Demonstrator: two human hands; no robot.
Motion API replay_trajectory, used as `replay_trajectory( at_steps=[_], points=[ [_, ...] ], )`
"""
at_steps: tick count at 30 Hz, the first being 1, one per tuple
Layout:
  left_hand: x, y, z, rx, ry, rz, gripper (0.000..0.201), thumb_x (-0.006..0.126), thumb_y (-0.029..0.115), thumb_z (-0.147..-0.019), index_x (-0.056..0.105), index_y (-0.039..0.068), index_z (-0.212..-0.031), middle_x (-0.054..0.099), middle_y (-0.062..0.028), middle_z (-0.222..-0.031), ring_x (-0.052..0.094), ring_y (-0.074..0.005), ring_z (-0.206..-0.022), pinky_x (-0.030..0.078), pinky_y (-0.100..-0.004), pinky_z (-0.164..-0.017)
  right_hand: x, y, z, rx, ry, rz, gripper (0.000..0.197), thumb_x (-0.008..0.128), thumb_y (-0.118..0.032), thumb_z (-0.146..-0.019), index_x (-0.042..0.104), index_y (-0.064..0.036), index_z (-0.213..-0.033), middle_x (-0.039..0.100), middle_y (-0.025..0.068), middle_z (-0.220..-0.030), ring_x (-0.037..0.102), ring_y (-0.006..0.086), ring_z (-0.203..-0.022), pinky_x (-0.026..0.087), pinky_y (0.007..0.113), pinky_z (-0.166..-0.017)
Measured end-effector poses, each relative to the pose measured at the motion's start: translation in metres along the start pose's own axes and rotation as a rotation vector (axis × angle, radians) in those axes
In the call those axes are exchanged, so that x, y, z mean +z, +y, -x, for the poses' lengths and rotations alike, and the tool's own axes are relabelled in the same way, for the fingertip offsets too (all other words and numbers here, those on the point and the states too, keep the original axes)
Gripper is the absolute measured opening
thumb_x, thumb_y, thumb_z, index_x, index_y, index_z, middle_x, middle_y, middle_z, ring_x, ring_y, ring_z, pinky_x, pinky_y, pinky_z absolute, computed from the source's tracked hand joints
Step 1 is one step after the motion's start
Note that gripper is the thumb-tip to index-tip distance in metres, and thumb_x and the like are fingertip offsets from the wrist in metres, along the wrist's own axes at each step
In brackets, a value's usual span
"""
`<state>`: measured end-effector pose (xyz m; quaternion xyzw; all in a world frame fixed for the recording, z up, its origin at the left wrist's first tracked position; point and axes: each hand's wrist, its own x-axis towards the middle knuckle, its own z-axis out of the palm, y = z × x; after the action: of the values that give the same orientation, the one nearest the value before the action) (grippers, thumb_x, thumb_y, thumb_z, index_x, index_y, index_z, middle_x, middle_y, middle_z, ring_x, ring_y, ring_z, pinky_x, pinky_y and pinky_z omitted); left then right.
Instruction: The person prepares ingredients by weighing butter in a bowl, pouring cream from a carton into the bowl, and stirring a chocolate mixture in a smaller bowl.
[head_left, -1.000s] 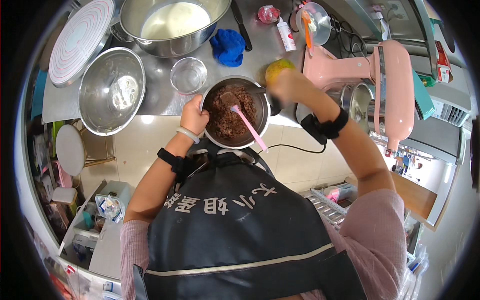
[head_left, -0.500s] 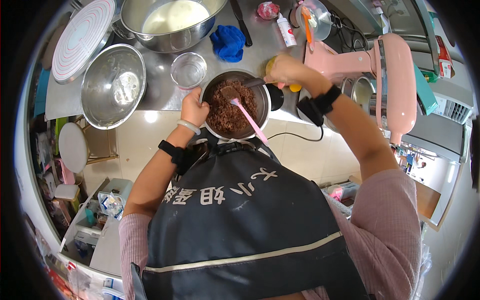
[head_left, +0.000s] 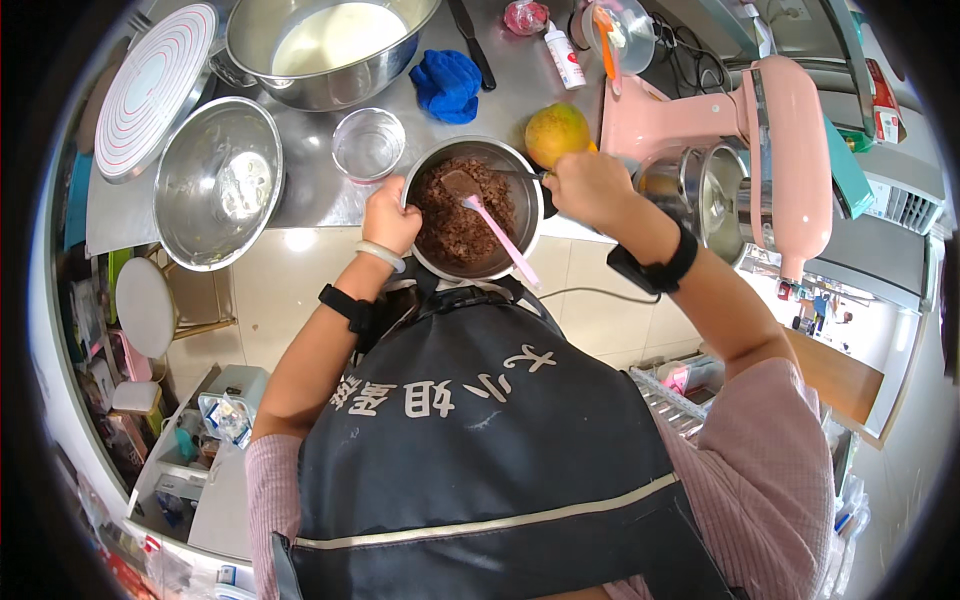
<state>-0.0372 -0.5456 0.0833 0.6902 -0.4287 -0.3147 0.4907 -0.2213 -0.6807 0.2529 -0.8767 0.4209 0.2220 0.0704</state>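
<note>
A round metal bowl (head_left: 530, 215) of dark brown crumbly mixture (head_left: 465, 225) stands at the counter's front edge. My left hand (head_left: 390, 215) is closed on its left rim, the thumb over the edge. A pink-handled spatula (head_left: 503, 240) lies in it, its brown-smeared head on the mixture and its handle across the near rim. My right hand (head_left: 590, 188) is closed on a slim dark utensil (head_left: 518, 174) that reaches over the right rim; I cannot make out its kind. Just beyond that hand sits a yellow-green mango-like fruit (head_left: 557, 135).
Left of the bowl are a clear cup (head_left: 368, 145), an empty-looking steel bowl (head_left: 218, 185) and a turntable (head_left: 157, 90). Behind stand a large bowl of white cream (head_left: 345, 85), a blue cloth (head_left: 447, 87), a spreading knife (head_left: 473, 45) and a white bottle (head_left: 565, 58). A pink stand mixer (head_left: 790, 150) stands right.
My right hand has moved down and to the right, away from the fruit it partly covered. The utensil now looks thinner over the bowl. My left hand keeps its hold.
</note>
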Motion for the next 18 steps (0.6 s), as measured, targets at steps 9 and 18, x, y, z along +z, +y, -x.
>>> replay_trajectory(
  at_steps=[9, 18],
  points=[
    [0.0, 0.0, 0.002, -0.016, -0.002, 0.063, 0.021, 0.053, -0.005, -0.065, 0.055, -0.002, -0.085, 0.054, -0.0196, -0.065, 0.053, -0.0304, -0.056, 0.044, -0.0353, -0.057, -0.013, 0.006, -0.074, -0.302, -0.177, 0.07, 0.026, 0.063, -0.027, -0.072, 0.062, -0.0015, -0.065, 0.059, 0.0167, -0.066, 0.058, 0.0339, -0.068, 0.045, 0.043, -0.059],
    [-0.001, -0.001, 0.002, -0.032, 0.007, 0.033, 0.016, 0.051, -0.005, -0.065, 0.053, -0.002, -0.081, 0.053, -0.0205, -0.065, 0.053, -0.033, -0.057, 0.044, -0.0358, -0.057, 0.004, 0.014, -0.07, -0.186, -0.234, -0.07, 0.033, 0.063, -0.034, -0.074, 0.063, -0.0017, -0.066, 0.059, 0.0173, -0.065, 0.058, 0.0336, -0.063, 0.045, 0.042, -0.059]
  ],
)
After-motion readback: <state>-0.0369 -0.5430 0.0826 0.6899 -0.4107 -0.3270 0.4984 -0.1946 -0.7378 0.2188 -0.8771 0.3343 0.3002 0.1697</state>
